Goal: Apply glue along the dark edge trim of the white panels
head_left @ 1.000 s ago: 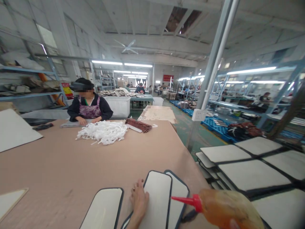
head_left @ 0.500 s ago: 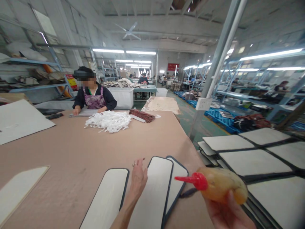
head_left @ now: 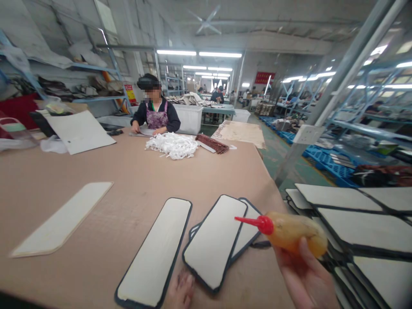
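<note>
My right hand [head_left: 301,268] is closed round a soft plastic squeeze bottle [head_left: 298,231] of amber liquid, tilted sideways with its red nozzle pointing left. Low in the view, my left hand [head_left: 182,289] is at the table between two cream panels with dark edging; its fingers are blurred. Left of it lies one long edged panel [head_left: 157,253]. To its right, another edged panel [head_left: 217,242] rests on top of others that stick out from beneath it. Farther left is a cream panel [head_left: 64,219] without dark edging.
On the brown table [head_left: 128,171], a heap of white strips [head_left: 172,146] and a brown bundle [head_left: 212,143] lie toward the back. Across the table a co-worker [head_left: 157,111] handles a flat piece. Stacked edged panels [head_left: 367,229] stand at right, near a metal post [head_left: 322,107].
My left hand has come back toward me from the panels' far end to their near end. The view has swung left and down. The bottle stays in my right hand.
</note>
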A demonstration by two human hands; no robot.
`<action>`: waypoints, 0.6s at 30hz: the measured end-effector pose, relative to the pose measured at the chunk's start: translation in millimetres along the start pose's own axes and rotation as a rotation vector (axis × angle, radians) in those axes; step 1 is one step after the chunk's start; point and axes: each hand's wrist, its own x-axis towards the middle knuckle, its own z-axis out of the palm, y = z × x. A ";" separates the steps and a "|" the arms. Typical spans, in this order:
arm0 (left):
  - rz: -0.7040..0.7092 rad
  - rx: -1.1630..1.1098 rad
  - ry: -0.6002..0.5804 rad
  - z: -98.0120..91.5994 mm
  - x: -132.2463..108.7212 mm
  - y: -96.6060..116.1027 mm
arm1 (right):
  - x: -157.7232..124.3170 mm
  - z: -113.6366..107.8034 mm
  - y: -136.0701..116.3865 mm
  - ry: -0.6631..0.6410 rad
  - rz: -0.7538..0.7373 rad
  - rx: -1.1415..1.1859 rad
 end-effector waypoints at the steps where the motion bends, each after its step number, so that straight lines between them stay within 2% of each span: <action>1: -0.009 -0.016 -0.020 4.1 -1.4 4.2 | 0.7 -1.8 -0.2 -0.006 -0.004 0.001; 6: -0.037 -0.010 0.014 16.1 -1.5 10.6 | 7.4 -9.7 -2.4 -0.076 -0.026 0.009; 9: -0.009 -0.056 0.047 20.2 1.2 7.5 | 10.3 -12.6 -2.7 -0.100 -0.033 0.003; 15: 0.045 -0.171 0.030 28.6 -2.3 7.2 | 14.1 -17.1 -1.8 -0.121 -0.045 -0.001; 18: 0.022 -0.232 0.104 33.9 -0.7 6.2 | 18.9 -20.2 -1.1 -0.143 -0.050 0.001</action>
